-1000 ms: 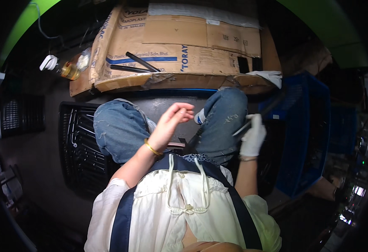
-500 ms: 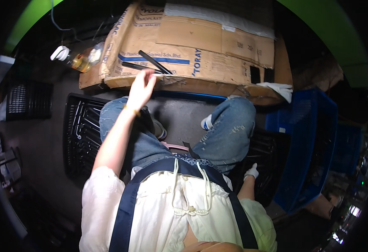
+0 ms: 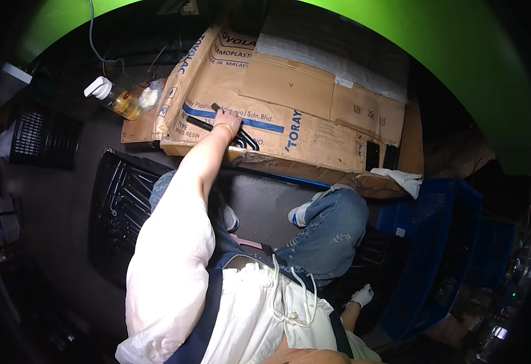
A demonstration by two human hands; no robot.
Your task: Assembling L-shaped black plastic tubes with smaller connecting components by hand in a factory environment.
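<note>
My left hand (image 3: 228, 120), bare and with a thin band at the wrist, reaches onto the printed cardboard (image 3: 265, 100). Its fingers close over a black bar-shaped part (image 3: 215, 107) that pokes out beyond them. Another black bar (image 3: 200, 123) lies beside the hand, and a bent black end (image 3: 248, 141) shows below the wrist. How the fingers wrap is partly hidden. Low on the right, my right hand (image 3: 362, 295), in a white glove, is beside a dark crate of black parts (image 3: 371, 255). Shadow hides its fingers' hold.
A black crate (image 3: 120, 212) of long black parts stands by my left knee. Blue crates (image 3: 429, 255) are on the right. A bottle with a white cap (image 3: 115, 98) stands left of the cardboard; a white glove (image 3: 399, 179) lies at its right corner. A black basket (image 3: 44, 138) is far left.
My left hand has moved forward and right over the cardboard and closed on a black bar. My body leans forward, and the view has shifted. The right hand stays low at the right.
</note>
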